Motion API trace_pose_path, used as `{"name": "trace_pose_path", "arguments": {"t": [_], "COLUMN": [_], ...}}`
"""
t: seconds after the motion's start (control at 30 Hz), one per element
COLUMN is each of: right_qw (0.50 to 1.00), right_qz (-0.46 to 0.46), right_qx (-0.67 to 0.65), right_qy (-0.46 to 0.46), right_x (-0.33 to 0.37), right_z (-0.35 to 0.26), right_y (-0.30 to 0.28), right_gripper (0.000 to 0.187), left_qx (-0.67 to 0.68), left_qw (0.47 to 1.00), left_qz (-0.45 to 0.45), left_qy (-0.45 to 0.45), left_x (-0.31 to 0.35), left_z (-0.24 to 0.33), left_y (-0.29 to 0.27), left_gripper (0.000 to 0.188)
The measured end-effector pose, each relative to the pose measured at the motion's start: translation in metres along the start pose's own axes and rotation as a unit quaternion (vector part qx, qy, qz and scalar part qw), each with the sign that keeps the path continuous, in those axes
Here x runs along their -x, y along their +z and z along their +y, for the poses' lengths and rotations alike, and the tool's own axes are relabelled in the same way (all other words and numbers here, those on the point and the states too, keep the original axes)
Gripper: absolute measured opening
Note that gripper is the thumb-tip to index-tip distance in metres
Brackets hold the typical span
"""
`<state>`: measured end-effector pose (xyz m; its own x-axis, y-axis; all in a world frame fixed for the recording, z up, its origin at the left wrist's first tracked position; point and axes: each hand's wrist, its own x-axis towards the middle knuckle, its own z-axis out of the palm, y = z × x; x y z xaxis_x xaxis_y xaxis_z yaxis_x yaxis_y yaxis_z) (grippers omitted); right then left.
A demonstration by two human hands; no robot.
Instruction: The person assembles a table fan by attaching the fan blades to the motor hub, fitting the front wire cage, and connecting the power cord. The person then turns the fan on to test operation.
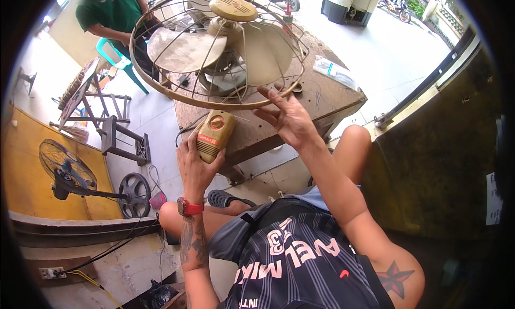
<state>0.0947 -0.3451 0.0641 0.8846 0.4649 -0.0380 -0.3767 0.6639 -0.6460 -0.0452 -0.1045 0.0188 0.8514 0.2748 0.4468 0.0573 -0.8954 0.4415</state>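
An old electric fan (188, 50) with cream blades and a round wire guard stands tilted on a worn wooden table. My right hand (292, 121) has its fingers at the guard's lower right rim, gripping the wire edge. Below the guard is the fan's gold control box (217, 129), which has a round orange-and-cream knob and a red label. My left hand (197, 167) is wrapped round the box's lower end, thumb on one side and fingers on the other. A red-strapped watch (190, 206) is on my left wrist.
The wooden table (332, 102) carries a clear plastic packet (337, 73) at its right. A person in a green shirt (110, 11) stands at the far left by a turquoise chair (115, 57). A black fan (67, 169) lies tipped over at left, near a small dark stool (124, 140).
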Motion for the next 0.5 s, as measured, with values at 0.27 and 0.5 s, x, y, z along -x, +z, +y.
{"name": "trace_pose_path", "arguments": {"t": [0.27, 0.5], "right_qw": [0.999, 1.000], "right_qz": [0.023, 0.001], "right_qx": [-0.029, -0.008], "right_qy": [-0.017, 0.023], "right_x": [-0.055, -0.057], "right_z": [0.035, 0.031], "right_y": [0.024, 0.011], "right_gripper": [0.059, 0.058], "left_qx": [0.046, 0.020], "left_qw": [0.999, 0.997], "left_qz": [-0.018, -0.067], "left_qy": [0.022, -0.028], "left_x": [-0.017, -0.030], "left_z": [-0.005, -0.007], "left_y": [0.007, 0.005], "left_gripper": [0.083, 0.063]}}
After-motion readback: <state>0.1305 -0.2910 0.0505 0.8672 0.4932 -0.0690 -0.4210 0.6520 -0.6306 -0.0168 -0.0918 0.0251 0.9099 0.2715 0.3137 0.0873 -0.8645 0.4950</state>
